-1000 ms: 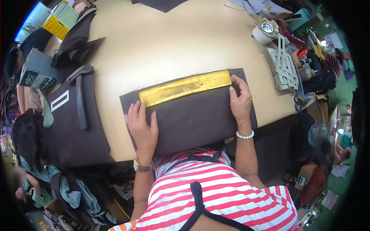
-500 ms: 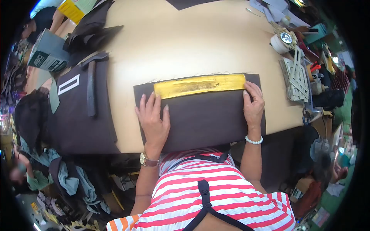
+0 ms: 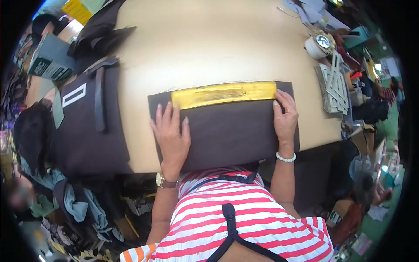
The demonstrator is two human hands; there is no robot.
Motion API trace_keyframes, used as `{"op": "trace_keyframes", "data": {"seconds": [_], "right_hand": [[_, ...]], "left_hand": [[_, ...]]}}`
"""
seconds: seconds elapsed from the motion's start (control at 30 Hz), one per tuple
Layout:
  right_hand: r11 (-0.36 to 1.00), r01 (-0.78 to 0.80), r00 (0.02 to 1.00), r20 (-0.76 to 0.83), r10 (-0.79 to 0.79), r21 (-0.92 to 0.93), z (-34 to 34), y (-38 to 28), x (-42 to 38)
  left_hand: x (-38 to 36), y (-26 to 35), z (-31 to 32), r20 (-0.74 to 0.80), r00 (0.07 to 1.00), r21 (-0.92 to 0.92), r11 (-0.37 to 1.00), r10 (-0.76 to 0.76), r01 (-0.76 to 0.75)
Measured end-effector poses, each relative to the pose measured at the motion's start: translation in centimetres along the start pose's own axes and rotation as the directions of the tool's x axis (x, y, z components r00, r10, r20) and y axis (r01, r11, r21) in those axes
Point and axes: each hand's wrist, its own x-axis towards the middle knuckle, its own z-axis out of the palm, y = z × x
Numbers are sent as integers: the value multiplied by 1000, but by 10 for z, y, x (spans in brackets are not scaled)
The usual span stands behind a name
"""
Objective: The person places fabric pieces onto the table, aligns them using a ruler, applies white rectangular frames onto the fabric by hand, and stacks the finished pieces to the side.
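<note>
A dark fabric panel (image 3: 231, 131) lies flat at the table's front edge. Along its top edge rests a long yellow strip (image 3: 205, 97) with dark smudges in its middle. My left hand (image 3: 171, 137) lies on the fabric with fingers spread, its fingertips at the strip's left end. At the strip's right end, my right hand (image 3: 285, 118) has its fingertips on the corner, thumb apart from the fingers. Neither hand is wrapped round anything.
More dark fabric (image 3: 83, 144) lies on the left with a hammer (image 3: 100, 100) and a white rectangular frame (image 3: 74, 95) on it. A grey box (image 3: 51, 56) stands behind. White templates (image 3: 334, 89) and a tape roll (image 3: 316, 49) are on the right.
The whole view has shifted slightly, so table items appear a little further left and up. My hands keep the same places on the fabric and strip.
</note>
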Motion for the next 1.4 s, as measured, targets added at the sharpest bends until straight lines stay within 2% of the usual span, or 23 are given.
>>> {"op": "trace_keyframes", "data": {"seconds": [0.4,0.6,1.0,1.4], "right_hand": [[999,-31,999,-16,31,-25,-1,-7,0],[999,-32,999,-16,32,-25,-1,-7,0],[997,47,999,-25,-49,-67,1,-9,1],[996,35,999,32,-32,-84,0,-10,2]], "left_hand": [[0,1,-1,37,999,-6,1000,0,0],[-1,0,1,-3,1000,-29,999,23,-23],[0,-1,0,-2,999,-40,999,35,-35],[0,-1,1,-6,1000,-25,1000,9,-9]]}}
